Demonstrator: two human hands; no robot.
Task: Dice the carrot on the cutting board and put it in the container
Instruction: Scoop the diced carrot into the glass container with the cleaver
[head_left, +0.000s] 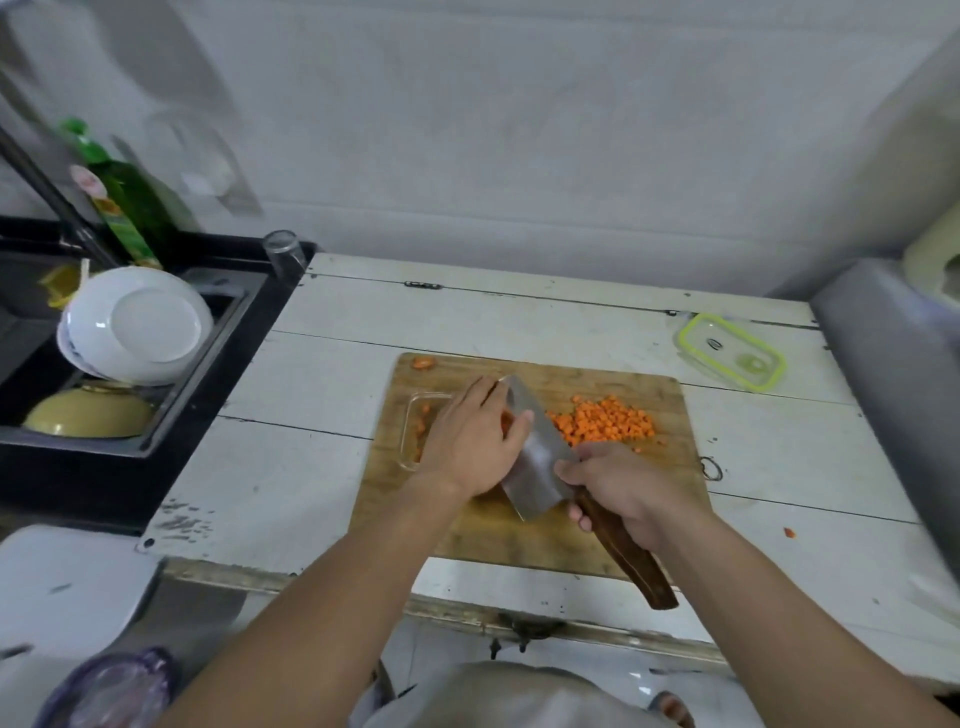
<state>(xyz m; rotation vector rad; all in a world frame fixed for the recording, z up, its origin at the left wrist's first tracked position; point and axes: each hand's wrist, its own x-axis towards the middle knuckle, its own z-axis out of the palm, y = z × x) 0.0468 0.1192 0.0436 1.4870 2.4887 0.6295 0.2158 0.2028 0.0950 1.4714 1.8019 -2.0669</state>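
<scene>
A pile of diced carrot (605, 425) lies on the wooden cutting board (530, 540). My right hand (621, 491) grips the brown wooden handle of a steel cleaver (540, 462), whose blade is tilted over a clear glass container (413, 415) at the board's left. My left hand (470, 441) lies flat against the blade's left face, fingers straight, with orange carrot bits showing between palm and blade. A few carrot pieces sit in the container, mostly hidden by my left hand. One carrot end piece (423, 362) rests at the board's far left corner.
The container's lid (730, 351), with a green rim, lies at the back right of the white table (311, 364). A black sink (104, 364) on the left holds bowls and a green bottle. One stray carrot bit (789, 532) lies on the table at right.
</scene>
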